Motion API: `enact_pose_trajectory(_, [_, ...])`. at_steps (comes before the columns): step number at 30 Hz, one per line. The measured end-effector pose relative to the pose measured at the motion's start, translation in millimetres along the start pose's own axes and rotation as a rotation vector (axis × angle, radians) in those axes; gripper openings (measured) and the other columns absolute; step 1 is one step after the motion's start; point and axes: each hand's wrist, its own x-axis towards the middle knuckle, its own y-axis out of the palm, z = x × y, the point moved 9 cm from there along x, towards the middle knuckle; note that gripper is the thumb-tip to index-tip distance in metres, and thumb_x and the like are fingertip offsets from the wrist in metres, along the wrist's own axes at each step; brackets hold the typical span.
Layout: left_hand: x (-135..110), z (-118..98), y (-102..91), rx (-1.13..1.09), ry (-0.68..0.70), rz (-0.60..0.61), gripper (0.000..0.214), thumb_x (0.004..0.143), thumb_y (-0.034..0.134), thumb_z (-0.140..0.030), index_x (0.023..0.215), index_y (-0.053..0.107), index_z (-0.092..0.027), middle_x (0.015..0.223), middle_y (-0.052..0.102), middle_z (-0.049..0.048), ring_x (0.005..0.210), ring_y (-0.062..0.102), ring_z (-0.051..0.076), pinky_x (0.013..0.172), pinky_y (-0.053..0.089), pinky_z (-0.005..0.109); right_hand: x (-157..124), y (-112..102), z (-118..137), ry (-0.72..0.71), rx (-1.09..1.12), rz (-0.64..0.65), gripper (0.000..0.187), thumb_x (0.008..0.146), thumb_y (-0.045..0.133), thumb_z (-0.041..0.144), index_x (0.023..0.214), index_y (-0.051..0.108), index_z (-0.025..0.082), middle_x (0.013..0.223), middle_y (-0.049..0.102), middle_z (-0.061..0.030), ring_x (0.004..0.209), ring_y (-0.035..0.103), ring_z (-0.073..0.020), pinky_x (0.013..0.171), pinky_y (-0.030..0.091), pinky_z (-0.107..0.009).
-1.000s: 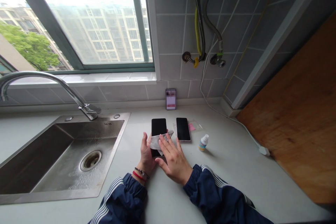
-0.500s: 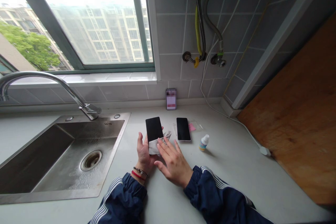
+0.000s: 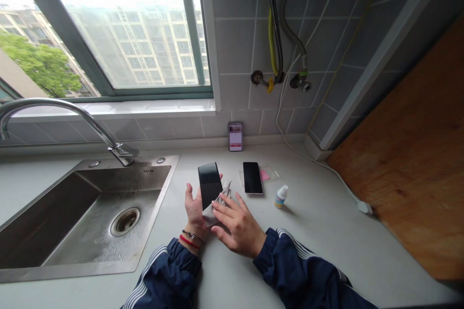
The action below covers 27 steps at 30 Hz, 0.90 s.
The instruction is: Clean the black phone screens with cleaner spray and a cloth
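A black-screened smartphone (image 3: 209,181) rests in my left hand (image 3: 195,210), whose thumb stands along its left side while fingertips show at the right edge. My right hand (image 3: 237,222) presses a light grey cloth (image 3: 209,215) against the lower part of the screen, its fingers lying over the cloth. To the right, a second smartphone (image 3: 253,177) lies screen up on the counter. Beside that phone stands a small white bottle (image 3: 281,196) with a blue and yellow label.
Left of my hands is a steel sink (image 3: 141,251) with a curved faucet (image 3: 90,120). A third phone (image 3: 235,136) leans upright against the tiled wall. Clear plastic with a pink piece (image 3: 264,175) lies by the second phone. A white cable (image 3: 308,157) runs along the right to a plug (image 3: 364,207).
The held phone has tilted, and a reflection now shows on its upper screen. My right hand and the cloth have shifted slightly left and down, and the cloth is more bunched.
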Motion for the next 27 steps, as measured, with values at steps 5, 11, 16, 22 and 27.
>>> enact_pose_trajectory(5, [-2, 10, 6.3, -0.026, -0.058, 0.079, 0.086, 0.093, 0.042, -0.072, 0.158, 0.037, -0.016, 0.147, 0.056, 0.0208, 0.126, 0.061, 0.041, 0.116, 0.031, 0.065, -1, 11, 2, -0.033, -0.006, 0.083, 0.056, 0.103, 0.048, 0.049, 0.15, 0.048, 0.018, 0.16, 0.042, -0.0086, 0.155, 0.024, -0.0296, 0.124, 0.014, -0.064])
enact_pose_trajectory(11, [-7, 23, 20.6, -0.005, -0.121, 0.117, 0.087, 0.092, 0.041, -0.075, 0.16, 0.032, -0.02, 0.146, 0.058, 0.0191, 0.132, 0.058, 0.039, 0.12, 0.028, 0.059, -3, 18, -1, -0.011, -0.082, 0.091, 0.069, 0.102, 0.049, 0.053, 0.159, 0.034, 0.017, 0.165, 0.03, -0.0103, 0.157, 0.015, -0.0312, 0.124, 0.007, -0.068])
enact_pose_trajectory(16, [-7, 31, 15.5, 0.019, -0.136, 0.033, 0.085, 0.093, 0.046, -0.072, 0.156, 0.039, -0.015, 0.129, 0.07, 0.0165, 0.127, 0.062, 0.033, 0.122, 0.03, 0.047, -1, 13, -4, 0.046, -0.161, 0.047, 0.072, 0.101, 0.053, 0.048, 0.161, 0.029, 0.016, 0.167, 0.026, -0.0095, 0.157, 0.015, -0.0328, 0.122, 0.016, -0.069])
enact_pose_trajectory(22, [-6, 43, -1.4, 0.171, -0.191, 0.0, 0.074, 0.097, 0.045, -0.066, 0.146, 0.054, -0.012, 0.135, 0.068, 0.0169, 0.136, 0.055, 0.034, 0.123, 0.029, 0.047, 1, -1, -15, 0.156, -0.233, -0.065, 0.072, 0.1, 0.054, 0.034, 0.162, 0.023, 0.016, 0.168, 0.021, -0.0092, 0.157, 0.014, -0.0328, 0.122, 0.018, -0.069])
enact_pose_trajectory(27, [-6, 46, -24.5, 0.314, -0.199, -0.081, 0.073, 0.092, 0.055, -0.067, 0.144, 0.058, -0.015, 0.144, 0.062, 0.0152, 0.145, 0.043, 0.036, 0.124, 0.026, 0.048, -1, -12, -30, 0.234, -0.251, -0.16, 0.077, 0.103, 0.05, 0.035, 0.165, 0.007, 0.017, 0.169, 0.017, -0.0096, 0.158, 0.009, -0.0338, 0.122, 0.017, -0.068])
